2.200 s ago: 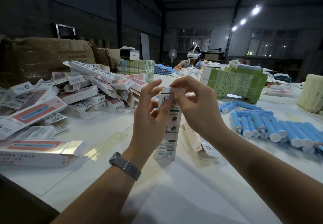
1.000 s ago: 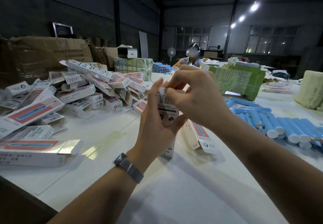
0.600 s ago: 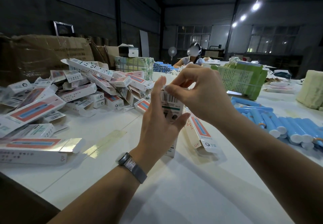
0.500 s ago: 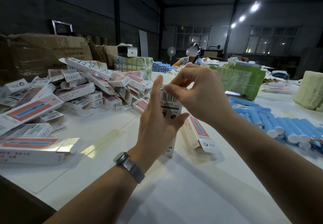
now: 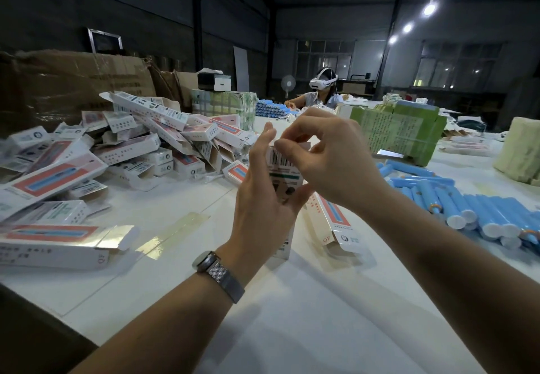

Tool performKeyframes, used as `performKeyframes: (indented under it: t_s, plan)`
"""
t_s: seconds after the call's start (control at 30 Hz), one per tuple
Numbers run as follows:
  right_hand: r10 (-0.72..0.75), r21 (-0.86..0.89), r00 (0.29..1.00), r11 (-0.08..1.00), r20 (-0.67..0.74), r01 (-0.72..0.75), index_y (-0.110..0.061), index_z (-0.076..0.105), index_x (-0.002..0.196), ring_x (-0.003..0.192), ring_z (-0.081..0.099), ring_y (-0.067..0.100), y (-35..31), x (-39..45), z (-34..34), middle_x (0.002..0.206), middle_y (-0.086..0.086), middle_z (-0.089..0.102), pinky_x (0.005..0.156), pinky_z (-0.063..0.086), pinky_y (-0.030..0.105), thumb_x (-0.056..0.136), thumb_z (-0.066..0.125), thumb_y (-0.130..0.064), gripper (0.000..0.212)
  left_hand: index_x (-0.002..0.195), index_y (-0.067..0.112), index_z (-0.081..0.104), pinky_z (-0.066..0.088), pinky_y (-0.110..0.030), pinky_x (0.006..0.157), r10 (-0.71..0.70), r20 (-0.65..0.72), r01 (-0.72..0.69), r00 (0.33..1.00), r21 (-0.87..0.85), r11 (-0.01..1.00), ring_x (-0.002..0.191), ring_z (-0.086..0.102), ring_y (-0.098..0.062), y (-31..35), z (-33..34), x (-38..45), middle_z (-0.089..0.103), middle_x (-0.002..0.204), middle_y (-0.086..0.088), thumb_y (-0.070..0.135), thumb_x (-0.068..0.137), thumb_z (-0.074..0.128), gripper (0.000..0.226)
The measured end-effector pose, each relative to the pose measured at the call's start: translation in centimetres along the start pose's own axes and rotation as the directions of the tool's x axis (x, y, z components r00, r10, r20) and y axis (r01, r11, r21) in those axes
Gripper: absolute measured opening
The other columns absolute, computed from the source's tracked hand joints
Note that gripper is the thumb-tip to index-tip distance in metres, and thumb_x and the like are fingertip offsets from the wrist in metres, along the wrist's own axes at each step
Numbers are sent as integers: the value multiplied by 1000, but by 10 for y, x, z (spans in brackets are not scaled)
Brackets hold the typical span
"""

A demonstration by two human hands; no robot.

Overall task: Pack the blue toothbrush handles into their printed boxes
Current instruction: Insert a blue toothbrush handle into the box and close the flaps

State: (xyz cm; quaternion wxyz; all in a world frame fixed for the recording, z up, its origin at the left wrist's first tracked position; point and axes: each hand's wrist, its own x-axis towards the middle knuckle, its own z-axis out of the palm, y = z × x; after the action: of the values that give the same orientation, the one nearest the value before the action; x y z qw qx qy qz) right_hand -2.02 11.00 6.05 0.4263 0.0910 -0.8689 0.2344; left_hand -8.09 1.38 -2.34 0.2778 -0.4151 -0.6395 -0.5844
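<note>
A printed box (image 5: 285, 169) stands upright on the white table (image 5: 306, 315), its barcode side facing me. My left hand (image 5: 263, 201) wraps around its body, thumb on the right side, fingers up the left. My right hand (image 5: 330, 157) pinches the flap at the box's top end. What is inside the box is hidden. Another printed box (image 5: 333, 219) lies open-ended just to the right. Several blue toothbrush handles (image 5: 467, 207) lie in a row at the right.
A big heap of printed boxes (image 5: 131, 146) fills the left side, with one long box (image 5: 58, 245) near the front edge. Green bundles (image 5: 403, 131) and a pale stack (image 5: 520, 151) sit behind. A person with a headset (image 5: 323, 87) works at the far end. Cardboard cartons (image 5: 73, 84) stand at the back left.
My hands have stayed on the upright box; the right hand's fingers shifted at the top flap and the left hand's fingers straightened up along the box's side.
</note>
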Motion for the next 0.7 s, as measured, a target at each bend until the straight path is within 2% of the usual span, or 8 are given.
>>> performKeyframes:
  t_s: [0.1,0.2,0.27,0.33,0.43,0.5,0.57,0.7]
  plan:
    - [16,75,998,997,-54,-12,-23,72,81,78,61,6,5,-2,2,79,-15,60,70,54,28,86,74,-22,6,130,40,29,61,-38,85,-7,-8,6,1000,-99,995,122,62,-17,-1,1,2,40,156,-5,11,78,83,80]
    - [68,201,997,978,-45,-58,-17,75,86,81,66,8,12,-3,3,83,-10,66,72,58,30,86,72,-12,6,122,40,34,60,-24,82,-18,-44,13,999,-119,993,114,63,-7,-4,-1,3,40,155,-1,13,75,85,74]
    - [97,269,995,959,-31,-85,-19,74,90,84,68,9,15,-4,4,87,-8,69,72,60,31,85,70,-6,14,118,41,35,56,-15,77,-25,-69,17,997,-118,993,108,65,-4,-6,-2,5,48,148,1,13,73,87,74]
    - [104,311,994,946,-27,-90,-21,71,91,85,69,10,19,-7,5,88,-7,70,72,61,31,85,73,-6,17,115,43,35,53,-11,72,-30,-88,19,996,-121,993,99,67,-2,-8,-3,5,59,129,6,13,71,89,75]
    - [97,356,994,932,-55,-71,-17,70,87,81,67,12,23,-9,8,88,-2,67,71,60,34,83,76,-8,11,113,45,32,53,-12,69,-26,-98,14,995,-122,992,90,68,-2,-9,-3,6,62,107,10,14,72,89,77]
    - [59,357,995,934,-86,-24,-16,71,87,80,67,11,26,-10,10,87,-3,66,71,59,33,83,76,-8,10,114,42,31,53,-13,69,-12,-106,-1,994,-126,992,89,68,-4,-10,-2,5,61,107,6,13,73,88,76]
    - [-13,306,994,951,-107,45,-15,73,90,81,67,9,27,-11,12,88,-5,67,68,57,27,84,75,-9,8,114,38,31,54,-14,69,8,-109,-22,994,-133,991,89,69,-7,-10,-2,6,60,107,3,10,75,87,74]
    - [-107,230,984,963,-143,138,-8,77,91,84,67,8,31,-12,15,91,-2,70,65,54,21,85,74,-9,7,114,35,31,56,-18,68,6,-94,-23,996,-178,984,87,70,-7,-11,-3,6,59,105,8,10,75,85,71]
